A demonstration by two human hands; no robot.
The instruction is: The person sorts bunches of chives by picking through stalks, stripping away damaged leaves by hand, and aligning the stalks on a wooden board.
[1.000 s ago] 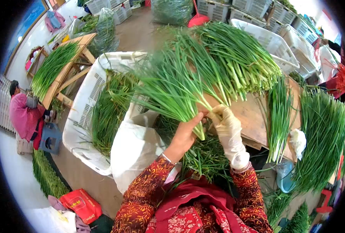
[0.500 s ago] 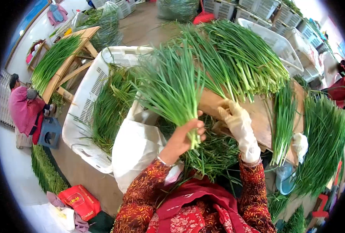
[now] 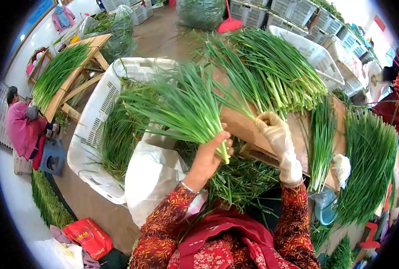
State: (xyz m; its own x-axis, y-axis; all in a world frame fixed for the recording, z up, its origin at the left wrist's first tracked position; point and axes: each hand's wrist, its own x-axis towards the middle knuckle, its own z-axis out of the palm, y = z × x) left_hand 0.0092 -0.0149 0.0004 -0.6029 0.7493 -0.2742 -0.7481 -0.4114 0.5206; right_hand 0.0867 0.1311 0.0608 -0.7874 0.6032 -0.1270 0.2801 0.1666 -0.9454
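White bin [image 3: 79,150] at L has messy greens in it. My L hand [image 3: 208,157] is wrapped round the low end of a green bunch [image 3: 197,110]. My R hand [image 3: 279,134], w/ glove on, is pinched in by a few thin stalks [image 3: 242,106]; can't tell if it's got them. Big pile [image 3: 284,74] is on the board [image 3: 298,130]. Prob the picking-out step; next move calls for a light R pinch + snug L grip.

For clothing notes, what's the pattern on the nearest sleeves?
Orange sprigs cover the dark red sleeves, best seen in head view.
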